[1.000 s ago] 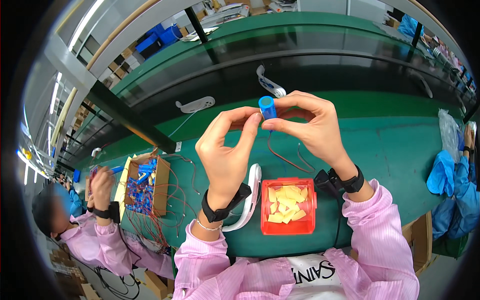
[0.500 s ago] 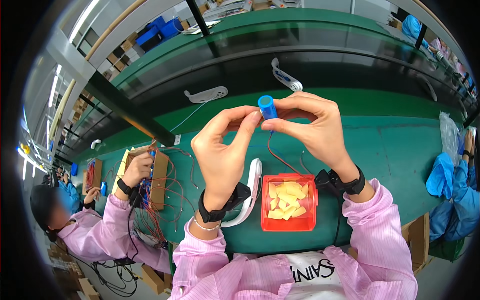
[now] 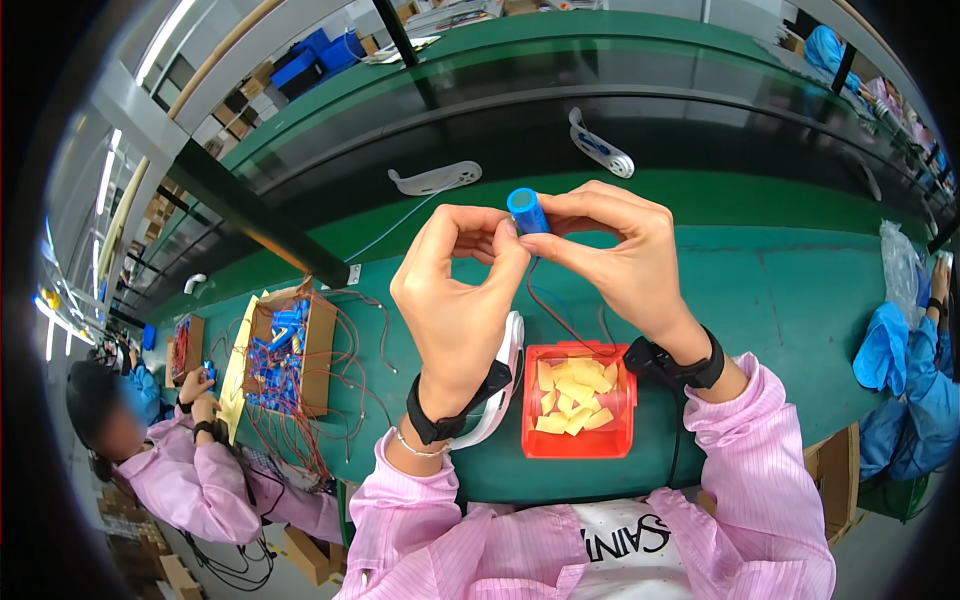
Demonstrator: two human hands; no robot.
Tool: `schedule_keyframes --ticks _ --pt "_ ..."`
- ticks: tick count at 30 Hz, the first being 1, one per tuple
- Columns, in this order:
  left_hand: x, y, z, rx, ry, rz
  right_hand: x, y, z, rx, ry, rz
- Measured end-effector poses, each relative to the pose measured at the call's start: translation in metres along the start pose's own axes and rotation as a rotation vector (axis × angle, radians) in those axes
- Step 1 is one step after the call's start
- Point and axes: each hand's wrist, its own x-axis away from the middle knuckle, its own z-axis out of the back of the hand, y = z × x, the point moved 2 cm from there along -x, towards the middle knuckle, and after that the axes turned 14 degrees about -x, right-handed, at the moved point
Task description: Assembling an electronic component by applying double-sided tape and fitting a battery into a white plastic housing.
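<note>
A blue cylindrical battery (image 3: 527, 211) is held up above the green bench, tilted, with its round end showing. Dark red wires hang from its lower end toward the tray. My right hand (image 3: 625, 245) pinches it between thumb and fingers from the right. On the other side, the closed thumb and fingertips of my left hand (image 3: 455, 270) press against its lower left part; anything small between them is hidden. Below, a red plastic tray (image 3: 534, 405) holds several pale yellow pads (image 3: 575, 393). Beside my left wrist lies a curved white plastic part (image 3: 500, 405), partly covered by it.
An open cardboard box (image 3: 318, 360) of blue batteries and tangled red wires stands on the left, near a co-worker in pink (image 3: 190, 480). Two white plastic parts (image 3: 436, 179) (image 3: 601, 146) lie on the dark conveyor (image 3: 500, 140) beyond. A green post (image 3: 260, 215) rises at left.
The battery has tilted slightly and shifted a little left in my hands. Both white conveyor parts have moved right. The co-worker's hand has left the cardboard box.
</note>
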Motion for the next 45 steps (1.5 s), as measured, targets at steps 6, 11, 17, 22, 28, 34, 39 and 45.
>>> schedule_keyframes --ticks 6,11,17,22,28,34,39,45 --pt "-0.002 -0.016 -0.002 0.478 -0.213 0.299 -0.004 0.011 0.01 -0.361 -0.056 -0.244" --pt "0.004 -0.025 -0.003 0.602 -0.1 0.304 -0.006 0.011 0.009 -0.63 0.073 -0.356" --pt "0.034 -0.01 0.016 -0.079 -0.708 -0.074 -0.029 0.012 0.072 -0.473 0.294 -0.21" --pt "0.073 -0.019 -0.009 -0.363 -0.901 -0.511 -0.034 0.0 0.104 -0.46 0.344 -0.23" --pt "-0.003 -0.048 -0.048 -0.032 -1.24 -0.067 -0.03 -0.004 0.124 -0.394 0.404 -0.24" --pt "-0.131 -0.27 -0.095 -0.749 -0.488 -0.345 -0.035 -0.007 0.116 -0.478 0.311 -0.234" --pt "-0.126 -0.286 -0.152 -0.844 -0.951 -0.161 -0.031 -0.004 0.119 -0.508 0.27 -0.297" --pt "-0.118 -0.217 -0.129 -0.538 -0.482 -0.079 -0.031 0.022 0.101 -0.485 0.267 -0.338"
